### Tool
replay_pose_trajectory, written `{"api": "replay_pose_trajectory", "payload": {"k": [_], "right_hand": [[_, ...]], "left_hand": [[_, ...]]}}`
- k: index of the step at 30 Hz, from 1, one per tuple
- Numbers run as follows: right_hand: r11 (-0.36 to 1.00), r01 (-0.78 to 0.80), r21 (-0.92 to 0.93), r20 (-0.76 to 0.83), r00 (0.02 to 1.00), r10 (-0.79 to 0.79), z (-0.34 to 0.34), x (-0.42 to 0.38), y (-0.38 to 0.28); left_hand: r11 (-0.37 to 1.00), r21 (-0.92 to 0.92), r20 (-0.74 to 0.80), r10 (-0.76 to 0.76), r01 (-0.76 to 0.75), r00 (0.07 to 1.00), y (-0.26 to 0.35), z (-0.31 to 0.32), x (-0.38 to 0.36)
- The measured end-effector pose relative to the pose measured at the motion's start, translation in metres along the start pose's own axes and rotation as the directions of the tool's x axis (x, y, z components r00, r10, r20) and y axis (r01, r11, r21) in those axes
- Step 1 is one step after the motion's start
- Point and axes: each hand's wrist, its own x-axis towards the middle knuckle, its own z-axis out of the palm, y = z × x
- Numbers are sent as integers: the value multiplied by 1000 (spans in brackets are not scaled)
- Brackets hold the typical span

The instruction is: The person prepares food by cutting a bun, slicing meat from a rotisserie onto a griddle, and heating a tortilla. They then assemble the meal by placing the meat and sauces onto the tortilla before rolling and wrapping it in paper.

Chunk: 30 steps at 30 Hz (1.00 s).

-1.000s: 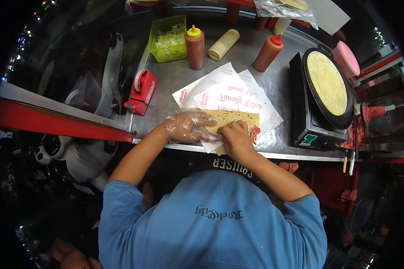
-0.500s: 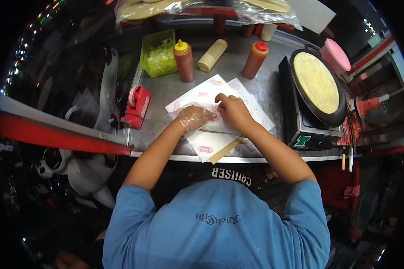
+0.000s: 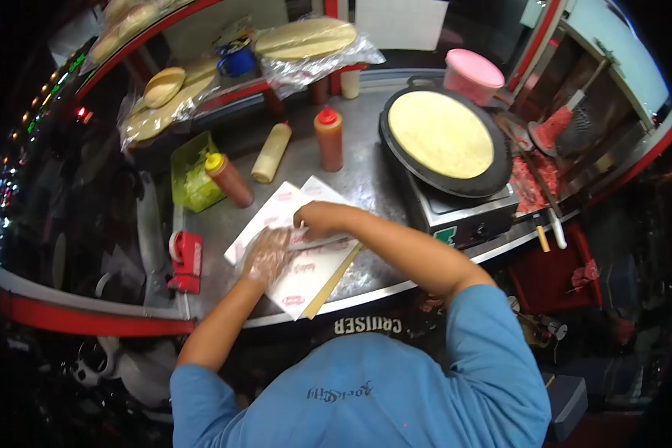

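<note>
My left hand [image 3: 267,256], in a clear plastic glove, has its fingers curled at the left side of printed white wrapping paper [image 3: 303,278]. The bare right hand [image 3: 322,220] is closed on a raised, folded part of that paper near its upper right. Whatever lies inside the fold is hidden by hands and paper. Beneath the printed sheets, a strip of brown paper [image 3: 328,290] sticks out at the right. Just beyond them stand a yellow-capped sauce bottle [image 3: 230,181], a pale squeeze bottle [image 3: 272,154] lying down, and a red-capped sauce bottle [image 3: 328,142].
At right, a flatbread [image 3: 440,134] lies on a round black pan [image 3: 467,185] over a stove [image 3: 470,216]. Shredded red meat [image 3: 534,183] and a long-handled knife [image 3: 556,228] lie beyond. A red tape dispenser [image 3: 187,261] and green tub of lettuce [image 3: 190,187] sit left.
The head view has swung right and up, showing more of the shelf and stove. The raised paper fold now lies between my hands, and more of the near printed sheet shows.
</note>
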Motion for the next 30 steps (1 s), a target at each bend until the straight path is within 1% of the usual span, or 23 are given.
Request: {"api": "replay_pose_trajectory", "payload": {"k": [1, 2, 4, 5, 7, 8, 9, 11, 15, 16, 17, 18, 19, 20, 21, 22, 23, 25, 26, 27, 28, 29, 30], "right_hand": [[992, -101, 69, 17, 995, 100, -4, -13, -18], [991, -14, -130, -137, 991, -4, 20, -9, -14], [913, -31, -406, -380, 915, -138, 49, -32, -28], [923, 2, -384, -374, 914, -158, 55, -34, -30], [883, -67, -464, -461, 870, -176, 62, -36, -31], [891, -47, -452, -459, 868, -188, 63, -34, -31], [873, -51, -485, -453, 869, -200, 62, -32, -31], [860, -44, -509, -452, 863, -223, 61, -29, -27], [877, 52, -478, -399, 876, -270, 55, -19, -18], [894, 91, -438, -398, 872, -284, 49, -24, -20], [906, 127, -403, -396, 869, -298, 44, -27, -18], [899, 144, -414, -394, 862, -320, 47, -23, -11], [899, 149, -413, -393, 861, -323, 47, -23, -11], [906, 143, -398, -395, 865, -310, 48, -24, -13], [913, 138, -383, -396, 869, -297, 49, -25, -16], [913, 147, -380, -391, 869, -303, 53, -29, -20], [913, 158, -376, -373, 876, -306, 58, -35, -26], [912, 175, -370, -331, 893, -305, 69, -52, -44], [919, 172, -354, -298, 911, -285, 73, -63, -55], [925, 169, -341, -259, 929, -266, 78, -71, -63], [921, 172, -349, -247, 931, -267, 84, -76, -69], [926, 177, -334, -291, 915, -280, 89, -81, -73], [930, 182, -318, -333, 897, -289, 92, -82, -75]], "left_hand": [[996, -71, 76, -56, 62, 996, -6, 0, 2], [990, -105, 134, -84, 99, 987, -8, -8, 6], [970, -163, 236, -139, 180, 962, -6, -25, 17], [956, -192, 289, -159, 220, 944, -4, -31, 17], [989, -50, 62, -139, 142, 988, -5, -12, 9], [956, -179, 80, -221, 232, 972, -1, -26, 6], [955, -165, 92, -236, 248, 968, -9, -18, -3], [989, 61, 27, -134, 132, 991, -22, -13, -17], [936, 166, 345, -349, 309, 871, -27, -56, -29], [948, 205, 22, -253, 243, 967, -36, -39, -50], [944, 208, 20, -265, 255, 964, -21, -46, -60], [869, -156, -108, -487, 469, 867, -5, -54, -69], [653, -515, -135, -701, 555, 700, 6, -59, -77], [357, -635, 253, -742, 685, 621, 0, -47, -88], [351, -632, 255, -747, 690, 614, 3, -31, -99], [-220, -859, 453, -747, 463, 486, 15, -21, -105], [-701, -712, 642, -624, 44, 446, 26, -14, -111], [-643, -743, 592, -760, -185, 268, 45, -1, -126], [-506, -832, 468, -860, -227, 203, 57, 5, -131], [-511, -827, 474, -858, -236, 198, 64, 6, -143], [-284, -908, 370, -888, 308, 274, 74, -24, -143], [80, -685, 314, -864, 724, 393, 83, -39, -146], [344, -783, 17, -822, 519, 570, 85, -5, -163]]}}
